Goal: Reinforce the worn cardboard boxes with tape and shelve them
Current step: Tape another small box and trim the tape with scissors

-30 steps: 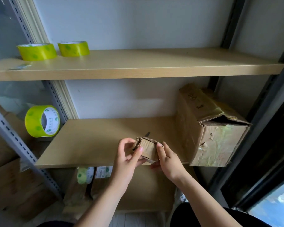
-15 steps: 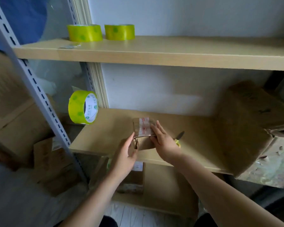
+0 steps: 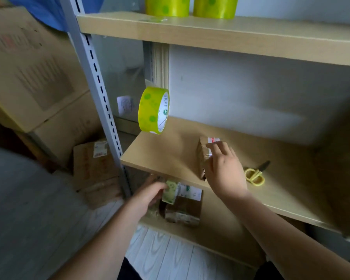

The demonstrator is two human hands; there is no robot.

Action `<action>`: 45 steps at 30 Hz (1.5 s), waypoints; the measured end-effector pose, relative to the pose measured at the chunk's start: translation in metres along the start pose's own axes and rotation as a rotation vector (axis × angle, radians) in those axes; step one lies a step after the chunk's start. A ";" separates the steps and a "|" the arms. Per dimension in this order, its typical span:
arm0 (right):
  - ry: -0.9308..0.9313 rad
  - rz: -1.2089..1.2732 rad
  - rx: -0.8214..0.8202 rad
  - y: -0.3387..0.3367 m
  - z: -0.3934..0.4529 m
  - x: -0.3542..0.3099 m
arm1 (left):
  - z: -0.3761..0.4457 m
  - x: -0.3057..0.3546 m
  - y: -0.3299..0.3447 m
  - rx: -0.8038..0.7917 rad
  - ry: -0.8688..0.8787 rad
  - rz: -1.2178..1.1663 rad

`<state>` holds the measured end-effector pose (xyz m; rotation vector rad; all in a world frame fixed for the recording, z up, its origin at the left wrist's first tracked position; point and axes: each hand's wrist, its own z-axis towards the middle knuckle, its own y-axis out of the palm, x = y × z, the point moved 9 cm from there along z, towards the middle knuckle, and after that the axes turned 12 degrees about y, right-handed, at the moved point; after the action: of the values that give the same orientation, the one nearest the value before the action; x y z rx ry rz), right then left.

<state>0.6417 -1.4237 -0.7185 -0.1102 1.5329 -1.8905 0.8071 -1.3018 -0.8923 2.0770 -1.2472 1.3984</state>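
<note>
wooden shelf (image 3: 170, 156) holds a small cardboard box (image 3: 202, 156); right hand (image 3: 224, 170) rests on it, fingers spread. left hand (image 3: 150, 196) reaches below, pinching a tape roll (image 3: 170, 191).

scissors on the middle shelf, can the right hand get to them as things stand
Probably yes. The scissors lie in the open on the middle shelf, just right of the right hand, with nothing between them. That hand rests on the small box, so it must let go first.
</note>
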 end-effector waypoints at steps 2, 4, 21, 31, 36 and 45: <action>-0.095 -0.008 -0.019 0.010 -0.005 -0.017 | 0.009 0.001 0.011 -0.094 0.042 -0.068; -0.144 0.024 -0.022 0.019 -0.008 -0.031 | 0.016 0.004 0.017 -0.149 0.103 -0.035; 0.183 0.172 -0.425 0.077 0.026 -0.036 | 0.000 0.009 0.028 -0.163 -0.024 -0.117; 0.937 0.597 -0.984 0.146 -0.032 -0.009 | -0.019 0.018 0.022 -0.092 0.017 -0.155; 1.175 0.909 -0.933 0.157 -0.045 -0.004 | -0.023 0.031 0.018 -0.074 0.108 -0.029; 1.284 1.088 -0.967 0.160 -0.058 -0.012 | -0.030 0.044 0.020 -0.017 0.055 0.027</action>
<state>0.6961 -1.3788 -0.8742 1.4168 2.3610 -0.0905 0.7795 -1.3129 -0.8433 2.0034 -1.2652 1.4424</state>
